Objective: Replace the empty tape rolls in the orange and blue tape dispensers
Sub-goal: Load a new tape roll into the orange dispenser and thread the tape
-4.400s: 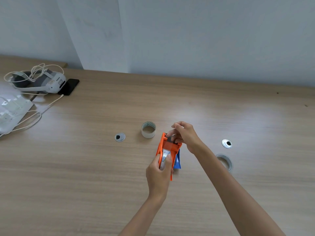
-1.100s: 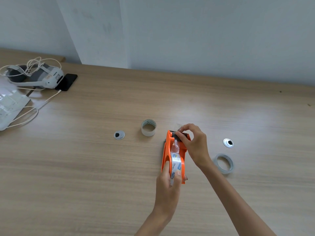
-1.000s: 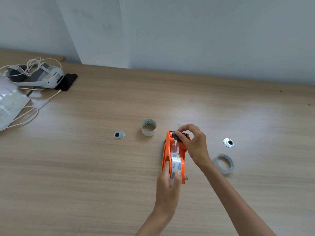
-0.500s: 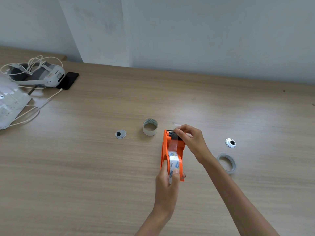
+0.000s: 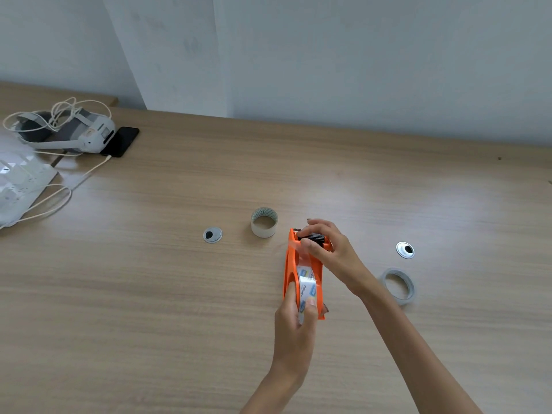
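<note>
A broad wood-grain tabletop (image 5: 149,309) fills most of the view, backed by a pale grey wall. At its far left lie a white bag or packet (image 5: 18,186) with faint printing too blurred to read, a grey-and-white headset (image 5: 74,131) with a small label on its side that cannot be read, a black phone (image 5: 124,141) beneath the headset's edge, and a looping white cable (image 5: 50,201).

Near the middle, the orange tape dispenser (image 5: 291,264) stands on the tabletop, lengthwise away from the person. The left hand (image 5: 294,327) has its grip closed around the near end, thumb and fingers pressing the tape roll (image 5: 307,283) seated inside. The roll's inner label carries blue blocks and small lettering that looks like "deli", though it is too small to be sure. The right hand (image 5: 331,252) has its grip closed on the far end, fingertips pinched at the black serrated cutter (image 5: 312,237), where a clear strip of tape runs up from the roll.

The blue dispenser cannot be seen. A nearly spent clear tape ring (image 5: 398,285) lies just right of the right forearm. A bare cardboard core (image 5: 264,222) stands upright just beyond and left of the dispenser. Two round silver hub caps with dark centres lie flat: one (image 5: 212,235) left of the core, the other (image 5: 405,250) beyond the clear ring.
</note>
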A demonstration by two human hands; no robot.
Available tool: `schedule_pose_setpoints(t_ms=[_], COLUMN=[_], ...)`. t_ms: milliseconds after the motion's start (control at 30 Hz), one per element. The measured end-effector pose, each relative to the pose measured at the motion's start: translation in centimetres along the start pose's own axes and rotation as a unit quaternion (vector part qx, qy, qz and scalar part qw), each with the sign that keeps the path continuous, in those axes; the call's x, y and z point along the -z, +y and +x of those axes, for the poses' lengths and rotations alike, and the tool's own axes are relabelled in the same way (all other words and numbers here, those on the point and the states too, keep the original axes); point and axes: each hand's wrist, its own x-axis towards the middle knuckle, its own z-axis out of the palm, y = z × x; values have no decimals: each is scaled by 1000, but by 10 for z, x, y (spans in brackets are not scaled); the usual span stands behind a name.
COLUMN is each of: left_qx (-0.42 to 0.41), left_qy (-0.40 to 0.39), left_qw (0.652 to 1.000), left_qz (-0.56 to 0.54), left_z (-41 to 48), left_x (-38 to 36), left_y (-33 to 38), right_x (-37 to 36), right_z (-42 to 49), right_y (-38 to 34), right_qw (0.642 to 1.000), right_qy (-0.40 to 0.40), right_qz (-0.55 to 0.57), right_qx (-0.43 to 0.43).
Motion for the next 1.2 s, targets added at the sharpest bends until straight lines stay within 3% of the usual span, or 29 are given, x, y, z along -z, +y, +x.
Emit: schedule_pose_setpoints(t_ms=[167,267,500,733,900,1067,1200], left_qx=[-8,-8,-9,-3,2,10,8], left_qy=[-4,-2,-13,-12,-14,-8,-8], left_qw=[1000,1000,999,1000,1000,1000,1000], left_qz=[14,14,32,3,15,25,21], left_z=[0,0,-2,-2,2,2,3], left_x=[1,0,1,3,2,0,-2], left_y=[-1,0,-2,6,4,2,4], right_x=[1,-1,-3,-5,-14,-15,-11], right_z=[-9,-14,-9,-5,-6,-2,2], right_y=[-2,0,-12,-3,7,8,6], right_qw=[996,993,999,993,982,977,981], right_qy=[59,44,4,109,185,197,192], right_qz=[-71,-105,9,39,-24,-76,20], right_qx=[-19,-25,-38,-27,18,26,-22])
